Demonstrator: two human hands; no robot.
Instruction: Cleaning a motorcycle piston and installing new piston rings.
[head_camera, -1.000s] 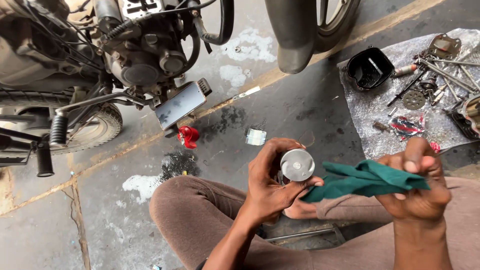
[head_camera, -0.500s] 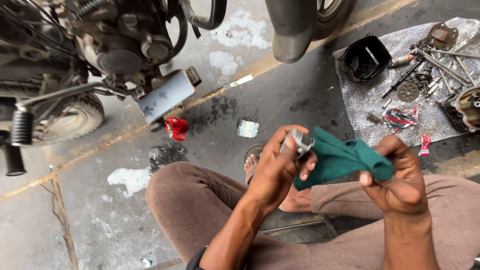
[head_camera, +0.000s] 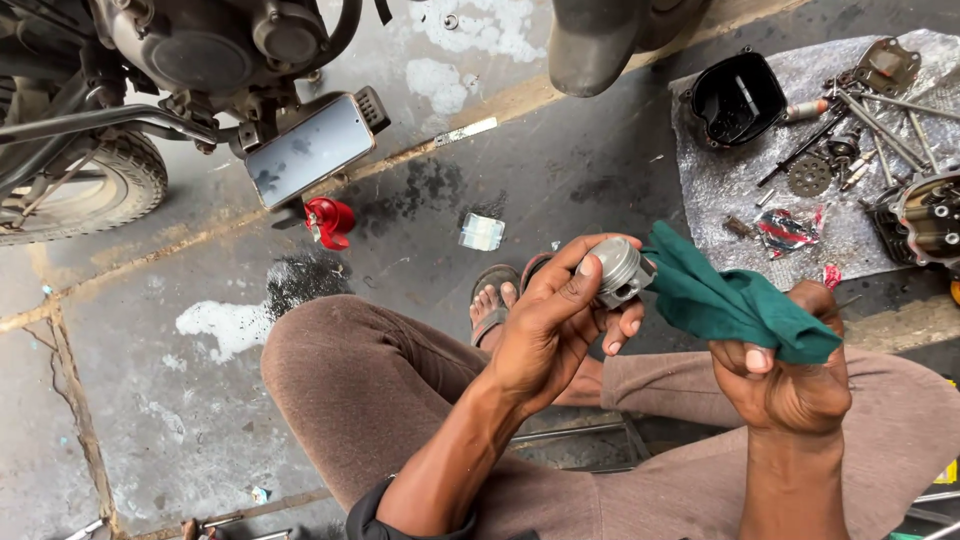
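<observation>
My left hand (head_camera: 548, 320) grips a silver metal piston (head_camera: 619, 268), held on its side above my knees. My right hand (head_camera: 782, 375) clutches a dark green cloth (head_camera: 728, 302), whose free end drapes against the piston's right side. Both hands hover over my brown trousers (head_camera: 360, 390), and my sandalled foot (head_camera: 493, 300) shows just behind the left hand.
A motorcycle engine (head_camera: 215, 45) and wheel (head_camera: 85, 195) stand at the upper left, with a phone (head_camera: 310, 150) propped below. A red cap (head_camera: 330, 220) and a small clear piece (head_camera: 481, 232) lie on the concrete. A plastic sheet (head_camera: 725, 185) at right carries a black cover (head_camera: 737, 97), bolts and gears.
My left hand has turned the piston from crown-up onto its side. The right hand has brought the green cloth up against it, and the view has shifted slightly.
</observation>
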